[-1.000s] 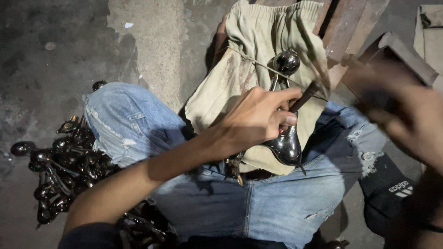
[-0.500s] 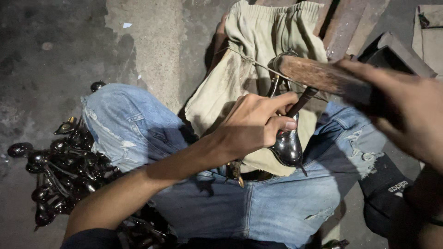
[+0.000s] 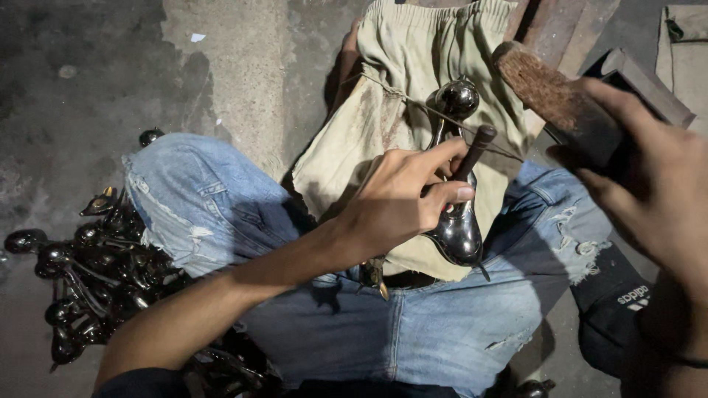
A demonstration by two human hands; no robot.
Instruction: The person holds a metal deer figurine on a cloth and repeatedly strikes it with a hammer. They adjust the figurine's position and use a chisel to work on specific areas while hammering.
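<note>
A person sits cross-legged on concrete, a khaki cloth [image 3: 413, 110] over the lap. The left hand [image 3: 402, 203] is closed around a thin dark punch [image 3: 472, 151], its tip on two shiny metal spoons [image 3: 457, 221] lying on the cloth. The right hand [image 3: 649, 177] grips a rusty hammer [image 3: 553, 92], now raised higher and nearer than half a second ago, seemingly between blows. A pile of dark spoons [image 3: 81, 273] lies beside the left knee.

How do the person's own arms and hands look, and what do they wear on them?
Both hands are bare, without gloves or visible rings. The left hand joins a bare forearm; a dark sleeve begins near the elbow. The right hand has a thin dark band at the wrist.
</note>
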